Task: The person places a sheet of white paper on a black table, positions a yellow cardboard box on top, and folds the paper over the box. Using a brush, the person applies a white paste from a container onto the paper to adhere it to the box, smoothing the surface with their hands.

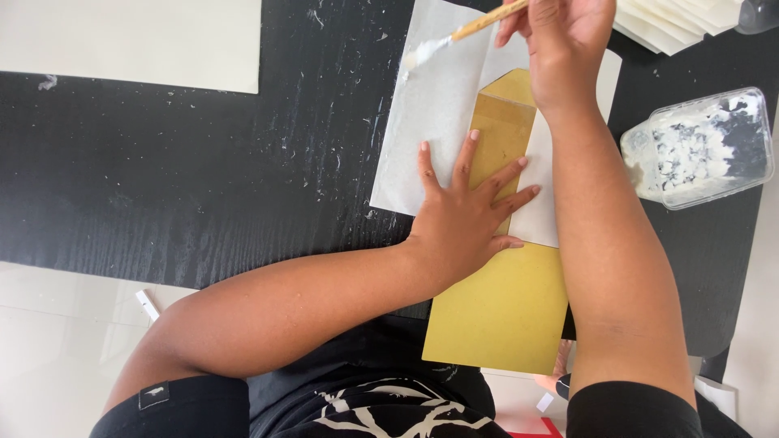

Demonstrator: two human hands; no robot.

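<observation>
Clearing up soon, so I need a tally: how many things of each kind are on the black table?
Yellow envelope: 1
Brush: 1
Plastic tub: 1
White sheet: 1
Cream sheet: 1
Paper stack: 1
Total: 6

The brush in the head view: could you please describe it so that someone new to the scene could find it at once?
Start at the black table and go to the white sheet at its far edge, where a yellow envelope lies under the left hand. The right hand holds the brush over that sheet. It is the only thin stick there, with a pale wooden handle and white-coated bristles.
</observation>
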